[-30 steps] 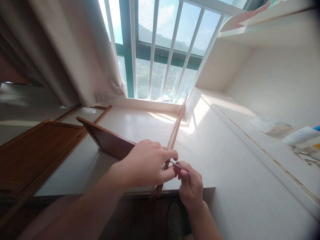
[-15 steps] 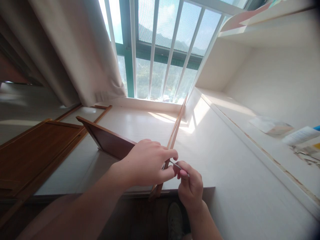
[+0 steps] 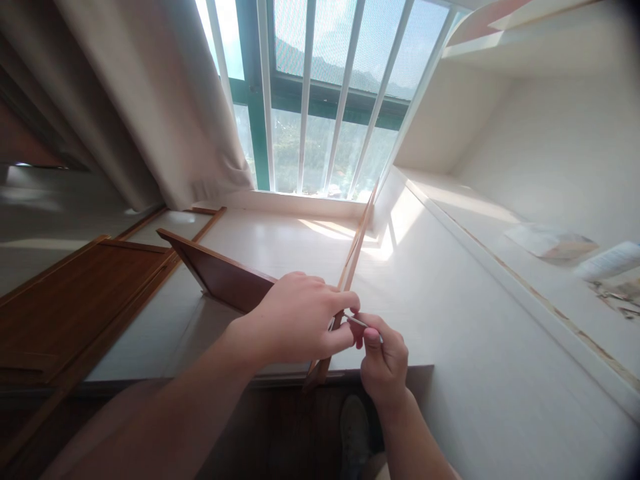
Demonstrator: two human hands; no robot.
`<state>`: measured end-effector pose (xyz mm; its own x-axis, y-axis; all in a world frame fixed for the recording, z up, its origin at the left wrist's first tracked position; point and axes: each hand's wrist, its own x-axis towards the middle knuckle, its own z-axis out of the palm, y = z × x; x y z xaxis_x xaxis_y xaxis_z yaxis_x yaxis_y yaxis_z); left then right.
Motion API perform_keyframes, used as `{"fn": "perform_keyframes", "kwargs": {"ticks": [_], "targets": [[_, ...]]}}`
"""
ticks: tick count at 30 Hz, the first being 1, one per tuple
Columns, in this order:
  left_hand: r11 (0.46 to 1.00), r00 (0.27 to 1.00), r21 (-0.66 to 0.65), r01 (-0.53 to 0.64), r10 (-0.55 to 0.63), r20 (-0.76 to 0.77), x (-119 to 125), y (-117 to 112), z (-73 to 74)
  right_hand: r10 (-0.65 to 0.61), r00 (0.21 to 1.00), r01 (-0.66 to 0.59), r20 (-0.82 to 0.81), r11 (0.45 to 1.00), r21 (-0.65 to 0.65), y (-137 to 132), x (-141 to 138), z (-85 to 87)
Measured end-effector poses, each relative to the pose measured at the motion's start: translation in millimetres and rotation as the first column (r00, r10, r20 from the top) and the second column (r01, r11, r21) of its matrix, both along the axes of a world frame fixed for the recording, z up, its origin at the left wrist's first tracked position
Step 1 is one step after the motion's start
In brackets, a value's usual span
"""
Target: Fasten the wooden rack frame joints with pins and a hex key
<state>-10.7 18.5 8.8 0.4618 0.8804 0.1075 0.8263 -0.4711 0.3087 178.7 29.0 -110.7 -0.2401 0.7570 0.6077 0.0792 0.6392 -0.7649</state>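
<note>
My left hand [image 3: 305, 319] reaches over an upright wooden frame [image 3: 354, 257] with its thumb and fingers bent around the frame's near end. Just to the right, my right hand [image 3: 386, 360] pinches a thin metal hex key [image 3: 357, 321] between thumb and index finger. The key's far tip meets the wood between my left thumb and index finger; its exact seat is too small to make out. A dark brown wooden panel [image 3: 225, 273] stands tilted behind my left hand and joins the pieces there. My left palm hides part of that joint.
A wooden panel with a frame [image 3: 75, 300] lies at the left on the white ledge [image 3: 260, 233]. A beige curtain [image 3: 150, 100] hangs beside the barred window [image 3: 330, 120]. On the right shelf [image 3: 500, 207] lie a plastic packet [image 3: 550, 240] and small metal parts [image 3: 617, 297]. A shoe [image 3: 354, 427] shows below.
The camera view has shifted slightly, so both hands appear a little higher and to the right. Both hands keep their hold on the frame and the hex key.
</note>
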Motion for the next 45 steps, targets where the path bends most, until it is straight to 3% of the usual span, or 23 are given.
{"fn": "perform_keyframes", "kwargs": {"ticks": [9,17,32,38,45], "targets": [[1.0,0.999,-0.027,-0.006,0.005,-0.036,1,0,4.3,0.007,1.0,-0.007,0.022,1.0,-0.008,-3,0,2.8],[0.999,0.994,-0.033,-0.013,0.009,-0.112,2,1,2.4,-0.068,0.995,0.07,0.077,0.997,-0.028,-8,-1,11.2],[0.998,0.997,-0.054,-0.013,0.009,-0.081,3,1,3.4,-0.015,0.991,0.016,0.131,1.0,-0.008,-10,0,10.6],[0.998,0.997,-0.054,-0.014,0.01,-0.08,3,1,3.1,-0.071,0.994,0.078,0.081,0.994,-0.082,-9,-4,11.3],[0.999,0.995,-0.025,-0.021,0.018,-0.099,5,1,3.1,-0.129,0.979,0.13,0.157,0.991,0.004,-2,-1,16.8]]}}
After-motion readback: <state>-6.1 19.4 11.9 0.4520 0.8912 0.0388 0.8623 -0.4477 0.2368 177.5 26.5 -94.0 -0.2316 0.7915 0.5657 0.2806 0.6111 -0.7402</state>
